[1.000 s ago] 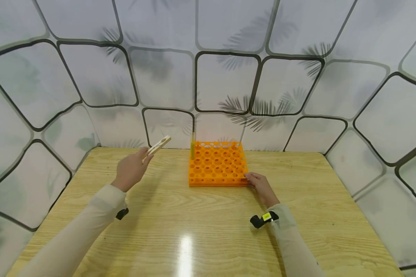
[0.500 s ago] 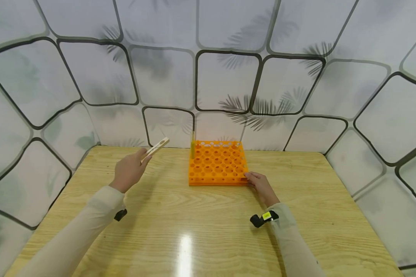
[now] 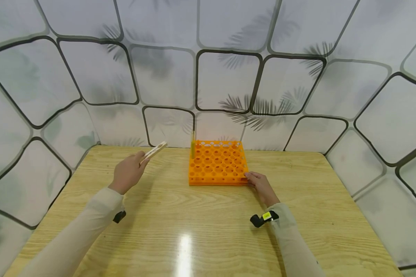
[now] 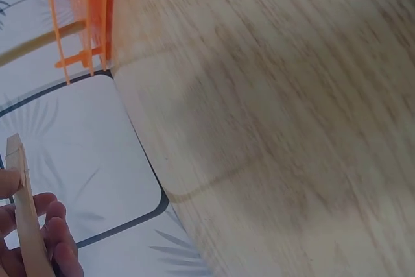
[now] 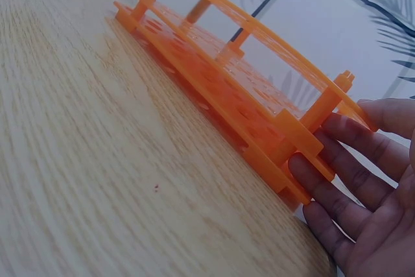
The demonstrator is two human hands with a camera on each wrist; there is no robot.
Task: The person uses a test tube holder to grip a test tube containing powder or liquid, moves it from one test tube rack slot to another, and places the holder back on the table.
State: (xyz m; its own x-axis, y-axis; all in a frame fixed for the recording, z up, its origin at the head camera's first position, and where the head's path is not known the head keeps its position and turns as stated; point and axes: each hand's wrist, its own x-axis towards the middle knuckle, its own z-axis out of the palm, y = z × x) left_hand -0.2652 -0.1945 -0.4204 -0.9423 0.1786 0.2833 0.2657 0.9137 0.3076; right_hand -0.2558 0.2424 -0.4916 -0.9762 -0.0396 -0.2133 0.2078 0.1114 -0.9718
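Note:
My left hand [image 3: 126, 174] holds a wooden test tube clamp [image 3: 154, 150] above the table, left of the rack and apart from it. In the left wrist view, fingers [image 4: 58, 228] curl about the pale clamp [image 4: 29, 225]. An orange test tube rack [image 3: 217, 180] with rows of round holes stands on the table. One test tube [image 3: 193, 148] with yellow liquid stands upright in its left back part. My right hand [image 3: 262, 188] grips the rack's front right corner; in the right wrist view the thumb lies on the top plate and the fingers against the side.
The wood-grain table [image 3: 166, 223] reaches back to a patterned curtain [image 3: 225, 80] close behind the rack. Black wrist cameras sit on both wrists, at the cuffs of the pale sleeves [image 3: 78, 231].
My left hand has drifted slightly left and towards me with the clamp, whose tip has dropped a little. The right hand and the rack stay where they were.

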